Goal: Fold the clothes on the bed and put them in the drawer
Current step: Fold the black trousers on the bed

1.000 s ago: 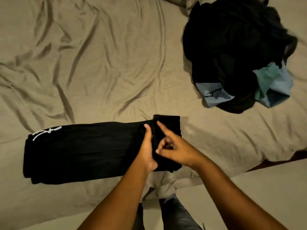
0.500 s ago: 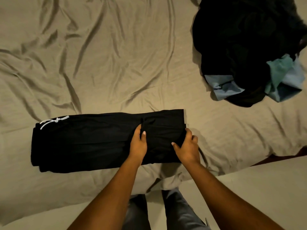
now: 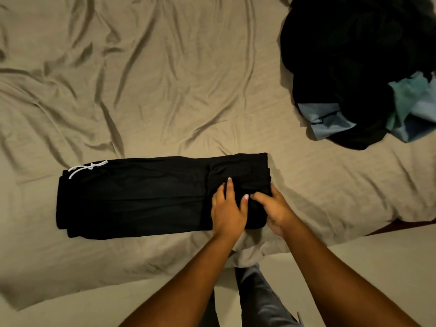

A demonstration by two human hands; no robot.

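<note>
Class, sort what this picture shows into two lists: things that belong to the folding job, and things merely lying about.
Belong to the job:
black trousers, part-folded
left hand, pressing on them
right hand, gripping their folded end
clothes pile, not yet folded

Just there:
bed sheet, wrinkled
grey trouser legs, the person's own

Pale beige floor [image 3: 382,267], plain, running along the near edge of the bed [image 3: 165,79]. Grey trouser legs [image 3: 259,300], one pair, close against that near edge at centre, cut off below. Dark reddish strip [image 3: 401,226], narrow, under the bed's near right edge; nature unclear.
</note>
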